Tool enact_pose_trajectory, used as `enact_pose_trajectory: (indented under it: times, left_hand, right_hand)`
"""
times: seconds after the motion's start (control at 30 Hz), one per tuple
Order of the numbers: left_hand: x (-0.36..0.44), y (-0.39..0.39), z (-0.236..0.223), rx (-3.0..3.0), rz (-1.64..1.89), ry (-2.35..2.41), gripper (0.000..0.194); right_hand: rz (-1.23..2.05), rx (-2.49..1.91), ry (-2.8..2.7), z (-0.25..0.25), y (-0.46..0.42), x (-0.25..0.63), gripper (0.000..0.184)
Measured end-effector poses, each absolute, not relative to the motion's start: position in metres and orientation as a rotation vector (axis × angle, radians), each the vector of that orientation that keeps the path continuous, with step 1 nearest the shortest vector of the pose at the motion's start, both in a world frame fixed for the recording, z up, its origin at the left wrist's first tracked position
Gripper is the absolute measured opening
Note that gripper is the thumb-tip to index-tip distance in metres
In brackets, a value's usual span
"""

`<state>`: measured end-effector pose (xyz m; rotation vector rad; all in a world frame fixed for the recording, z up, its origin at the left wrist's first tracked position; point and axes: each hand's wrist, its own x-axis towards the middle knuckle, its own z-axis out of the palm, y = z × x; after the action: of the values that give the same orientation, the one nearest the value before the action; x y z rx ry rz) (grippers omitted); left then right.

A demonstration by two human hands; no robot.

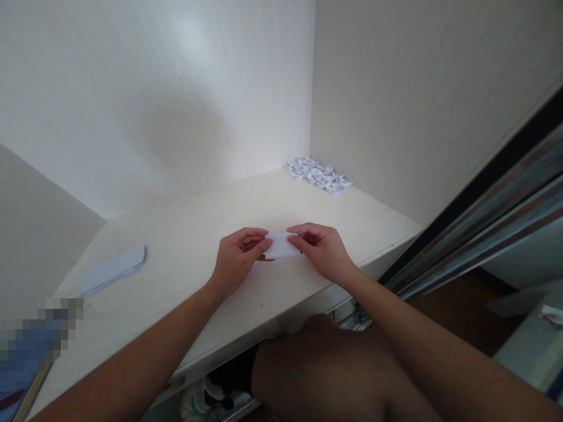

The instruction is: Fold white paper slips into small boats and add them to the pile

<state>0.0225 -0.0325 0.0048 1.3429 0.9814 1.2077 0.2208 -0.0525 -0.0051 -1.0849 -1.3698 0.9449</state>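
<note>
Between my two hands is a small white rectangle of paper [281,246], held just above the white shelf [211,211]. My left hand [240,252] pinches its left end, thumb on top and fingers behind. At the right end my right hand [320,246] grips it the same way, with the thumb laid on the upper face. The underside of the paper and some of the fingertips are hidden.
A heap of small folded white paper pieces [319,174] lies in the far right corner. On the left rests a stack of white paper [115,268]. A blurred blue object [30,357] is at the lower left. Walls enclose the shelf; a dark-edged frame [475,170] runs along the right.
</note>
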Motion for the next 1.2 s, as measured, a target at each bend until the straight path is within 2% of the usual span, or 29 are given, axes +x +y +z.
enact_pose_trajectory:
  times: [0.97, 1.2]
  left_hand:
    - [0.0195, -0.0319, 0.0078, 1.386, 1.186, 1.043, 0.034]
    - [0.0179, -0.0309, 0.0073, 1.361, 1.161, 1.016, 0.033]
  right_hand:
    - [0.982, -1.038, -1.329, -0.0058, -0.0522, 0.2223, 0.026]
    - [0.986, -1.034, -1.319, -0.0063, -0.0515, 0.2231, 0.022]
